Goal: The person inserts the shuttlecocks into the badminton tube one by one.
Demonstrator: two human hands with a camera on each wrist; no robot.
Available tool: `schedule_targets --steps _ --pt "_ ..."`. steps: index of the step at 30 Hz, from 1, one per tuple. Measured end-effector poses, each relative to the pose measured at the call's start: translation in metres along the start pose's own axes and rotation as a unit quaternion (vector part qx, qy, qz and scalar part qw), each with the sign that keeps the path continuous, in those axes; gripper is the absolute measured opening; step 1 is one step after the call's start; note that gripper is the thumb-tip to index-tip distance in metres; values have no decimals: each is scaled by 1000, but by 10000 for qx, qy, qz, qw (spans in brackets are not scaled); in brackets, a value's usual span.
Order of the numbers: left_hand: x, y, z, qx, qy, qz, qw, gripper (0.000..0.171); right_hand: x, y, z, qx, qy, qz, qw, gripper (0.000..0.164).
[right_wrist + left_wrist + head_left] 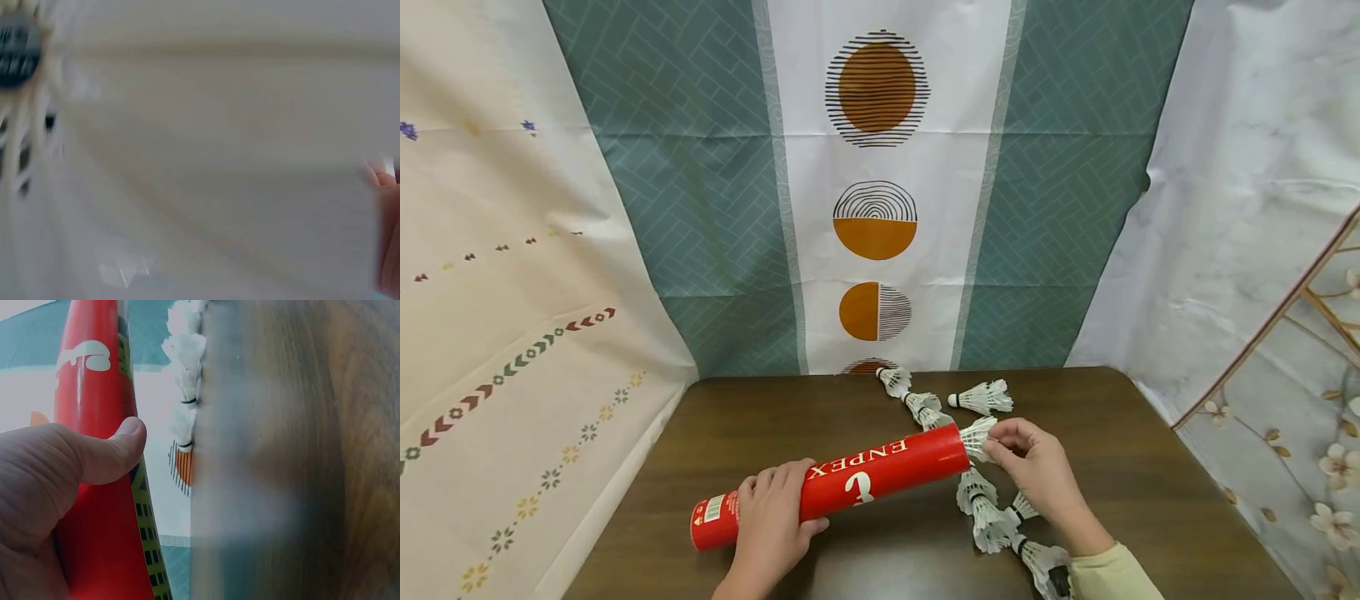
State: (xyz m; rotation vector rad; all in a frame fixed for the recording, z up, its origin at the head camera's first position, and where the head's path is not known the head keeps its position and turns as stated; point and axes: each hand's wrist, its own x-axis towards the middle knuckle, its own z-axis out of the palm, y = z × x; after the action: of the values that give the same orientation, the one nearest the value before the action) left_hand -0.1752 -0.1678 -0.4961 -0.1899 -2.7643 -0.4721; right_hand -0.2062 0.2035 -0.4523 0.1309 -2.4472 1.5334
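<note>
A long red shuttlecock tube (887,477) with white lettering lies slanted across the head view, its right end raised. My left hand (775,521) grips it near the lower left part; in the left wrist view the thumb (115,450) presses along its side. At the tube's right mouth a white shuttlecock (977,437) sticks out feathers first, its cork end hidden. My right hand (1036,467) pinches those feathers between thumb and fingers. In the right wrist view, pale shuttlecock feathers (219,112) fill most of the picture, with a bit of the hand (390,237) at the right edge.
Several nested shuttlecocks (922,408) lie behind the tube on the dark wooden table (760,417). A single shuttlecock (983,397) lies at the back. More shuttlecocks (988,521) lie below the tube's mouth, and another (1041,562) rests by the right sleeve (1112,575). Patterned cloths hang around the table.
</note>
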Motion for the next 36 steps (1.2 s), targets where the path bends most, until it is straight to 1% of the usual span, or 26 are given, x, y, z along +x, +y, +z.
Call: schedule_targets --steps 5,8,9,13,15,18,20,22,24,28,30,33,36 --pt "-1 4 1 -100 90 -37 9999 92 -5 -8 10 574 -454 264 9970 22" --pt "-2 6 2 -147 149 -113 9997 92 -8 -13 14 862 -567 297 9942 22" --pt "-3 7 2 -167 162 -143 9996 92 -8 -14 15 920 -568 283 9937 24" --pt "-5 10 2 -263 166 -235 9992 92 -10 -18 18 807 -438 213 9955 40" --pt "-5 11 1 -291 157 -275 9991 92 -10 -19 19 617 -350 214 9972 48" --pt "-6 12 0 -279 128 -323 9990 92 -12 -20 21 393 -271 234 9986 51" --pt "-6 12 0 -250 123 -340 9990 92 -12 -21 22 320 -314 222 9987 51" --pt "-6 12 -1 -221 127 -336 9991 92 -13 -20 23 341 -469 204 9981 51" --pt "-6 12 -1 -201 139 -320 9992 92 -13 -20 23 463 -725 194 9961 53" --pt "-6 12 -2 -185 178 -287 9993 93 -13 -19 22 735 -1363 171 9878 62" --pt "-6 12 -2 -192 199 -282 9992 93 -13 -18 21 796 -1616 101 9836 67" --pt "-6 11 -2 -203 217 -277 9992 93 -13 -16 19 775 -1824 3 9802 71" --pt "-8 10 -2 -204 181 -290 9992 92 -13 -15 19 742 -1893 11 9791 72"
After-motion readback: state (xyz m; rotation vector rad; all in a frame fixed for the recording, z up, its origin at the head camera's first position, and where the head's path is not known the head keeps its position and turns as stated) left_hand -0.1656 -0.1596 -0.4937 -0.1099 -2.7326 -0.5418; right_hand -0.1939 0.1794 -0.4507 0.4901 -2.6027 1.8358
